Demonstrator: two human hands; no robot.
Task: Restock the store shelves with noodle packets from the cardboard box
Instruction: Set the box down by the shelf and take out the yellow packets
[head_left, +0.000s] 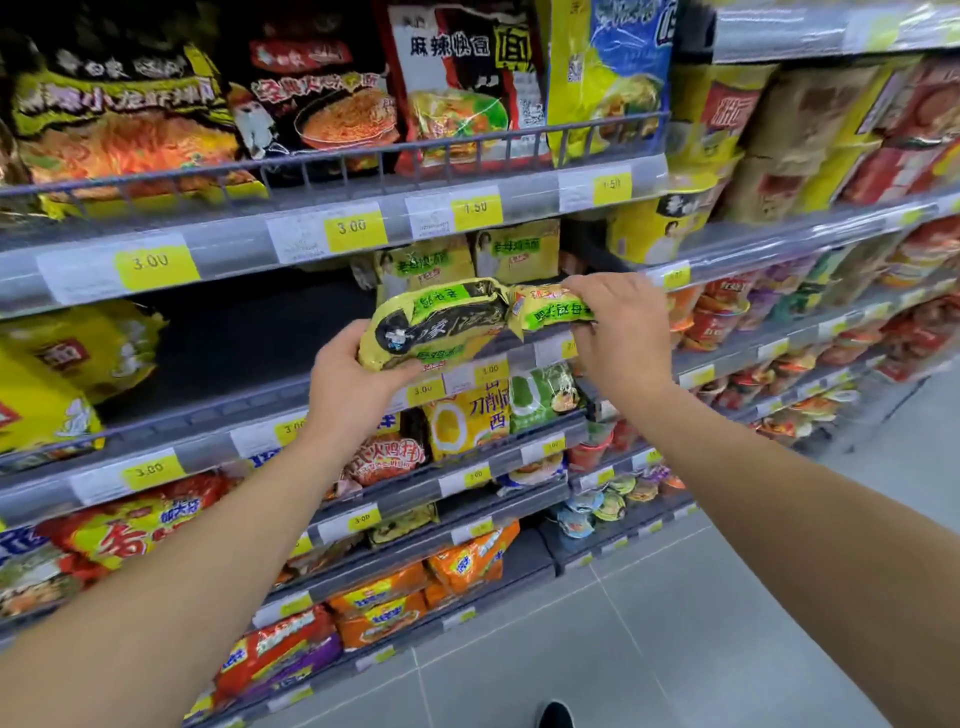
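My left hand (353, 379) grips the lower left end of a yellow-and-black noodle packet (441, 325), held upside down in front of the second shelf (218, 415). My right hand (618, 322) pinches a second yellow packet (545, 309) right beside the first; the two packets touch. Behind them, two matching yellow packets (467, 257) stand upright at the back of that shelf. A dark gap lies on the shelf to their left. The cardboard box is out of view.
Black and red noodle bags (311, 98) fill the top shelf behind a wire rail. Yellow bags (57, 374) sit far left. Cup noodles (727, 317) line the shelves to the right. Lower shelves hold orange and red packets (379, 608). Grey tiled floor (727, 623) lies below right.
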